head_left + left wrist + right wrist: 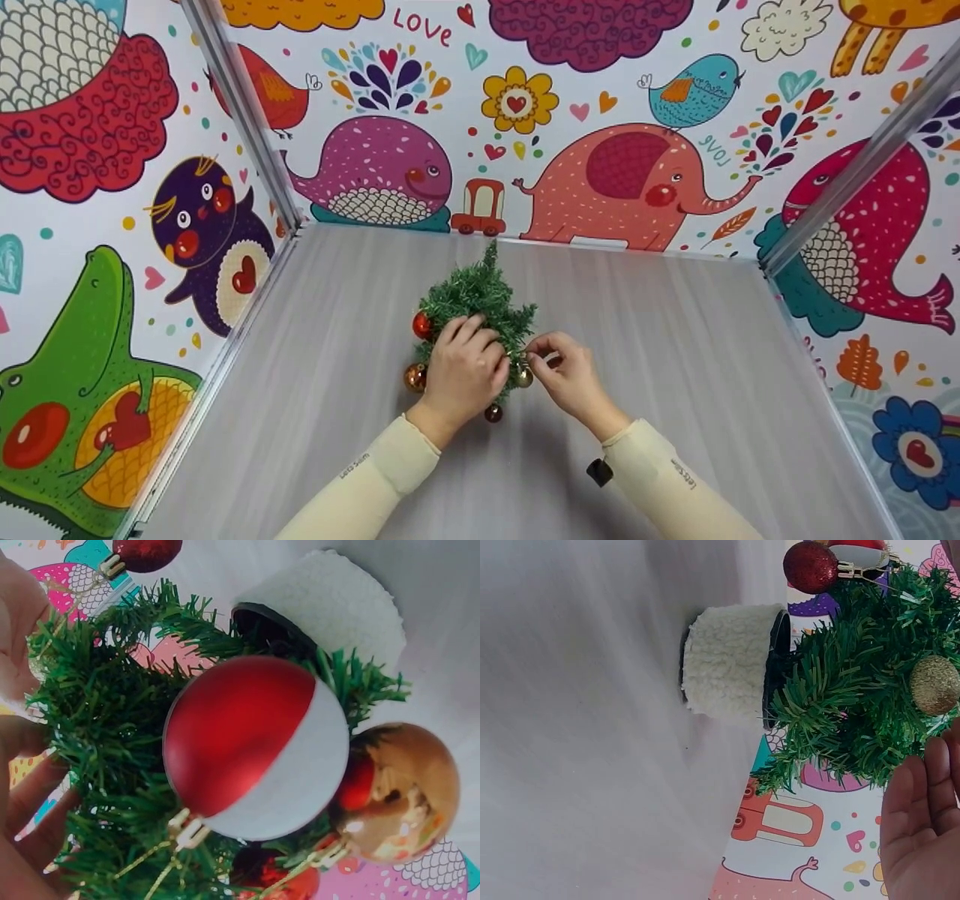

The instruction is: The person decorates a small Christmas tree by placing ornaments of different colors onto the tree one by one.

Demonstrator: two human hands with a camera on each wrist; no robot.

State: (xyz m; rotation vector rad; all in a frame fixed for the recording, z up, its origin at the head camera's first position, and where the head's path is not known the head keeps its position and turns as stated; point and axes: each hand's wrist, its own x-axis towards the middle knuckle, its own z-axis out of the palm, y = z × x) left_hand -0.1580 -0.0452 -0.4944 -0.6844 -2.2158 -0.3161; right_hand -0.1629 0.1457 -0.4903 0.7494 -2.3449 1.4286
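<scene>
A small green artificial Christmas tree [480, 289] stands at the table's middle, in a fluffy white pot [731, 660]. My left hand [466, 367] lies over its near side, fingers bent round a branch; the exact grip is hidden in the tinsel. At the tree's right edge, my right hand [566, 375] pinches what looks like the thin cord of a glittery gold bauble [935, 685] with thumb and index finger. Also hanging there are a red-and-white bauble [255, 746], a shiny gold bauble [405, 791] and a dark red glitter bauble [810, 567].
The grey wood-grain table [337, 300] has walls printed with cartoon animals [630, 187] behind and at both sides. Metal posts [247, 120] stand at the corners. A black square [600, 472] sits by my right sleeve.
</scene>
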